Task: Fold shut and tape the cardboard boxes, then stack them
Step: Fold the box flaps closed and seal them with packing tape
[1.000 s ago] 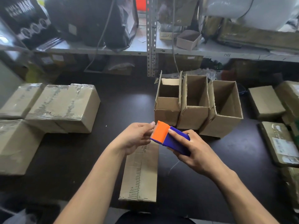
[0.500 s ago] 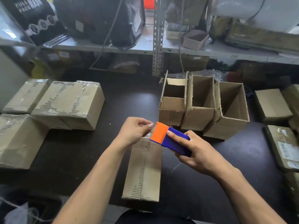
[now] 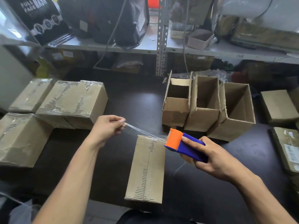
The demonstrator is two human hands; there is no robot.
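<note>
Dark worktable under shelving. Left hand pinches clear tape end, stretched rightward to tape dispenser gripped by right hand. Closed box lies below strip, long axis running toward body, seam lengthwise.

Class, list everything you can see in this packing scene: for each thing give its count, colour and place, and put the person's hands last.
folded box: one, brown, flaps shut, front centre of the table
open boxes: three, brown, side by side behind it
taped boxes: three, brown, left side of the table
tape dispenser: one, blue with orange head, over the folded box's far right corner
tape strip: one, clear, stretched from dispenser to left hand
parcels: several, brown, right edge
table: one, dark
shelf: one, grey metal, behind, holding bags and a small box
left hand: pinches the tape end
right hand: grips the dispenser
</note>
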